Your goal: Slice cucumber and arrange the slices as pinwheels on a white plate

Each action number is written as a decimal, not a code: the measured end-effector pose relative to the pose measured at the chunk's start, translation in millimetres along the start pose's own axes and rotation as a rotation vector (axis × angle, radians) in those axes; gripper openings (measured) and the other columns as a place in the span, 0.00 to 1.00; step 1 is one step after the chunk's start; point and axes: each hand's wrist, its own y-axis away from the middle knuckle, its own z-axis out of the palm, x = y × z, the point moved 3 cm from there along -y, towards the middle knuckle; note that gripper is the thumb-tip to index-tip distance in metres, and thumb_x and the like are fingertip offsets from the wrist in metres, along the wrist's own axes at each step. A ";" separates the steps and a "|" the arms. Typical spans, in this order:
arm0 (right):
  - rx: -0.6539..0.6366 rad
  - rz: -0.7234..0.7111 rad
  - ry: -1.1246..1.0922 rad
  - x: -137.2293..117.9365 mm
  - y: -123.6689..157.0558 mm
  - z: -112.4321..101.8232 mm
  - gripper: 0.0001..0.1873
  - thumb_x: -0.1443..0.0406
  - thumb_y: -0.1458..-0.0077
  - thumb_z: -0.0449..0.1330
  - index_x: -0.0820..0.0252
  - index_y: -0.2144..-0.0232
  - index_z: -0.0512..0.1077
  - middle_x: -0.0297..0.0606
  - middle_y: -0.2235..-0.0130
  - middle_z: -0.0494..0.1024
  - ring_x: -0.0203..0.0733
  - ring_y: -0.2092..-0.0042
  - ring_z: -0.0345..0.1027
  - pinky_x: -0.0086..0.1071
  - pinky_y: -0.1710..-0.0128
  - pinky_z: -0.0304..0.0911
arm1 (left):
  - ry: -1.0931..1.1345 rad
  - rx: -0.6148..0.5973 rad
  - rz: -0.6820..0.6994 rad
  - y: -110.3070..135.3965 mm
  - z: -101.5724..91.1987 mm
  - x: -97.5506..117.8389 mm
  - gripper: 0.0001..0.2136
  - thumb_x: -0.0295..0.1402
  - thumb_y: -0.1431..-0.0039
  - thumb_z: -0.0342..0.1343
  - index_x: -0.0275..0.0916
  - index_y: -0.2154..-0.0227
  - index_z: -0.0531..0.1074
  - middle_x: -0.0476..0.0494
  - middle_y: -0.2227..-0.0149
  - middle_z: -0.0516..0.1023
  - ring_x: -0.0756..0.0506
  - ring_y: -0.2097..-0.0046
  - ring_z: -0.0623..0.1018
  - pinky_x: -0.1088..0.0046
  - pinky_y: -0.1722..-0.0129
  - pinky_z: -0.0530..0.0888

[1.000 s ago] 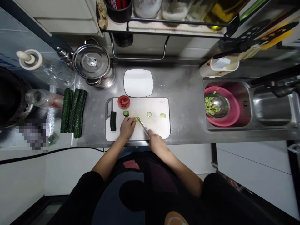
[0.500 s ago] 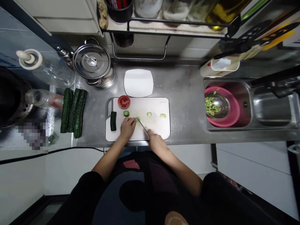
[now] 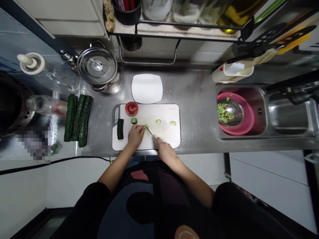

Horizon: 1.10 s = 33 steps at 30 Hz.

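Slicing cucumber on the white cutting board (image 3: 164, 139).
Left hand (image 3: 135, 135) pinches a small cucumber piece (image 3: 146, 126); right hand (image 3: 165, 152) is wrapped tight around the knife (image 3: 151, 133) touching it.

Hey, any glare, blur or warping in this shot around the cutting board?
Head view: wide-angle warping bends the shelf rail; the pot lid and steel counter show glare; the white plate is nearly blown out; a pixelated patch masks part of the left side; the left hand on the cucumber piece and right hand gripping the knife look sharp.
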 end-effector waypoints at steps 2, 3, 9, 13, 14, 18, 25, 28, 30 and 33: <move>-0.006 0.005 0.005 3.3 3.9 1.8 0.29 0.78 0.45 0.46 0.62 0.42 0.58 0.48 0.59 0.76 0.46 0.53 0.72 0.29 0.60 0.62 | -0.003 -0.001 -0.012 -1.0 -1.6 2.5 0.10 0.27 0.43 0.54 0.40 0.60 0.77 0.44 0.61 0.75 0.47 0.59 0.75 0.73 0.57 0.73; -0.012 0.008 0.007 5.4 6.6 2.9 0.28 0.78 0.45 0.46 0.63 0.42 0.58 0.48 0.59 0.76 0.46 0.54 0.72 0.29 0.60 0.62 | -0.003 -0.007 -0.013 -1.8 -2.2 4.1 0.10 0.27 0.43 0.53 0.40 0.59 0.76 0.44 0.60 0.75 0.47 0.59 0.75 0.73 0.57 0.73; -0.059 0.033 -0.004 17.9 22.9 4.9 0.26 0.79 0.46 0.45 0.61 0.46 0.61 0.46 0.61 0.77 0.46 0.56 0.72 0.28 0.64 0.60 | -0.026 -0.062 -0.081 -9.6 -2.9 15.4 0.05 0.28 0.44 0.55 0.38 0.66 0.75 0.43 0.61 0.74 0.47 0.61 0.74 0.71 0.58 0.72; -0.057 0.038 -0.026 23.3 24.5 4.2 0.27 0.78 0.47 0.47 0.61 0.46 0.61 0.45 0.62 0.77 0.46 0.57 0.72 0.27 0.65 0.59 | -0.016 -0.144 -0.095 -14.7 -8.2 24.1 0.04 0.28 0.43 0.54 0.38 0.71 0.73 0.45 0.66 0.75 0.47 0.64 0.74 0.72 0.59 0.70; -0.052 0.035 -0.032 24.3 23.9 4.0 0.27 0.77 0.47 0.47 0.61 0.45 0.61 0.45 0.62 0.77 0.46 0.57 0.72 0.28 0.66 0.58 | -0.011 -0.155 -0.107 -16.6 -12.1 24.6 0.04 0.28 0.43 0.54 0.38 0.71 0.73 0.45 0.67 0.76 0.47 0.64 0.74 0.73 0.59 0.70; -0.032 0.035 -0.036 26.6 21.1 2.1 0.27 0.76 0.46 0.45 0.60 0.45 0.61 0.45 0.61 0.76 0.47 0.58 0.72 0.29 0.66 0.58 | 0.007 -0.060 -0.217 -29.8 -38.2 15.9 0.06 0.31 0.41 0.53 0.38 0.66 0.74 0.46 0.67 0.77 0.48 0.65 0.75 0.73 0.59 0.70; -0.017 0.020 -0.059 28.1 19.2 2.6 0.28 0.76 0.46 0.45 0.59 0.43 0.60 0.45 0.62 0.76 0.46 0.58 0.72 0.29 0.65 0.59 | -0.157 0.074 -0.128 -48.8 -54.7 4.9 0.09 0.27 0.43 0.52 0.36 0.62 0.76 0.38 0.58 0.75 0.41 0.55 0.75 0.66 0.52 0.70; -0.007 0.028 -0.057 29.8 19.4 3.5 0.27 0.75 0.44 0.45 0.60 0.43 0.60 0.45 0.62 0.76 0.46 0.58 0.72 0.29 0.65 0.59 | -0.097 0.074 0.007 -52.6 -37.2 19.3 0.11 0.28 0.43 0.52 0.38 0.59 0.75 0.39 0.56 0.74 0.42 0.53 0.73 0.66 0.50 0.70; -0.008 0.038 -0.048 30.2 20.4 3.1 0.26 0.75 0.44 0.46 0.60 0.44 0.61 0.45 0.62 0.76 0.45 0.58 0.72 0.28 0.65 0.59 | -0.051 -0.066 0.087 -56.9 -17.5 34.2 0.10 0.28 0.43 0.54 0.38 0.59 0.75 0.42 0.59 0.74 0.44 0.55 0.74 0.67 0.51 0.71; -0.009 0.046 -0.035 29.8 22.7 1.5 0.24 0.75 0.43 0.46 0.59 0.45 0.61 0.45 0.62 0.76 0.45 0.58 0.72 0.27 0.65 0.58 | -0.049 -0.300 0.154 -63.3 10.2 56.0 0.11 0.28 0.45 0.56 0.39 0.59 0.75 0.43 0.59 0.73 0.44 0.55 0.73 0.69 0.53 0.72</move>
